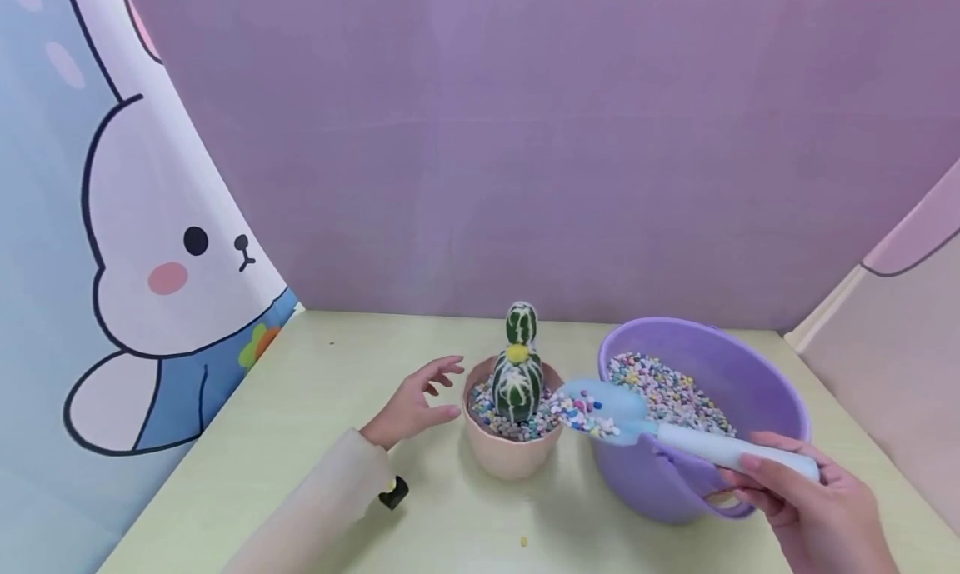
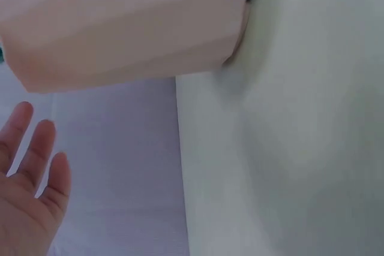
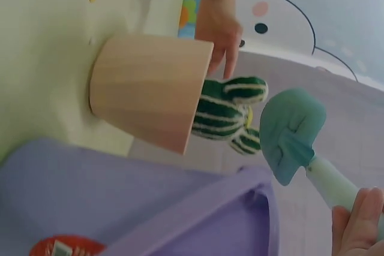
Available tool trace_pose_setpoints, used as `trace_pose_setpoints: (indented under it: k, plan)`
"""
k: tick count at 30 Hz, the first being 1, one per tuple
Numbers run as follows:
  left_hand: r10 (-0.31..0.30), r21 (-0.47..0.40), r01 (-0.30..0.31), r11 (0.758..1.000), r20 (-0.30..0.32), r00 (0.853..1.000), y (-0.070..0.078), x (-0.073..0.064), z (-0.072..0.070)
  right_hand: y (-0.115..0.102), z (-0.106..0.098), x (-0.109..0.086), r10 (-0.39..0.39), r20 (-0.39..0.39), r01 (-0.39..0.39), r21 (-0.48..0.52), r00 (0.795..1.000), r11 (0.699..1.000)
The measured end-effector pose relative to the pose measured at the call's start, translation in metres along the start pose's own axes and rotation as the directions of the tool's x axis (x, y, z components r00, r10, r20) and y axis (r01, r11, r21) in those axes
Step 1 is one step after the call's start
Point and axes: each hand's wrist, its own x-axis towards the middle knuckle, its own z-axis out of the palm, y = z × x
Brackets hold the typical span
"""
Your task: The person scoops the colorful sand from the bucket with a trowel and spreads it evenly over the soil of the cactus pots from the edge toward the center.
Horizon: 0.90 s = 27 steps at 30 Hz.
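My right hand (image 1: pixel 828 499) grips the pale handle of a light blue scoop (image 1: pixel 611 407), whose blade carries colored pebbles (image 1: pixel 581 413). The blade's tip overlaps the right rim of a pink flowerpot (image 1: pixel 510 457) in the head view. In that pot stands a green cactus (image 1: pixel 517 382) with white stripes and a yellow flower, colored pebbles around its base. My left hand (image 1: pixel 416 403) is at the pot's left side, fingers loosely spread and holding nothing; the left wrist view shows a gap between its fingers (image 2: pixel 41 148) and the pot wall (image 2: pixel 132 34).
A purple bucket (image 1: pixel 637 482) with more colored pebbles (image 1: pixel 667 391) stands right of the pot, under the scoop's handle. One yellow pebble (image 1: pixel 524 541) lies on the pale table (image 1: pixel 465 528) in front. A mauve cloth (image 1: pixel 525 141) hangs behind; a rabbit-print cloth (image 1: pixel 150 224) hangs at left.
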Motion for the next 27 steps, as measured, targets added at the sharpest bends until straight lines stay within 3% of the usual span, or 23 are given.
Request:
trace_pose_setpoints:
  k: [4, 11, 14, 19, 22, 27]
  plan:
    - [-0.071, 0.008, 0.071, 0.997, 0.075, 0.995, -0.004, 0.017, 0.002, 0.005, 0.008, -0.001, 0.030, -0.021, -0.032, -0.067, 0.999, 0.997]
    - [-0.089, -0.026, 0.095, 0.995, 0.171, 0.981, -0.007, 0.032, 0.005, 0.013, 0.027, -0.001, 0.098, -0.151, -0.131, -0.228, 0.984, 0.965]
    - [-0.097, -0.030, 0.104, 0.994, 0.187, 0.978, -0.007, 0.033, 0.007, 0.015, 0.035, 0.000, 0.141, -0.231, -0.212, -0.320, 0.963, 0.924]
    - [-0.112, -0.034, 0.121, 0.992, 0.184, 0.976, -0.008, 0.033, 0.010, 0.017, 0.044, 0.004, 0.178, -0.332, -0.324, -0.463, 0.926, 0.825]
    - [-0.122, -0.040, 0.131, 0.991, 0.189, 0.974, -0.009, 0.031, 0.011, 0.019, 0.048, 0.007, 0.168, -0.340, -0.333, -0.518, 0.925, 0.788]
    - [-0.132, -0.016, 0.138, 0.990, 0.195, 0.972, -0.009, 0.028, 0.013, 0.019, 0.054, 0.013, 0.168, -0.338, -0.342, -0.562, 0.926, 0.753]
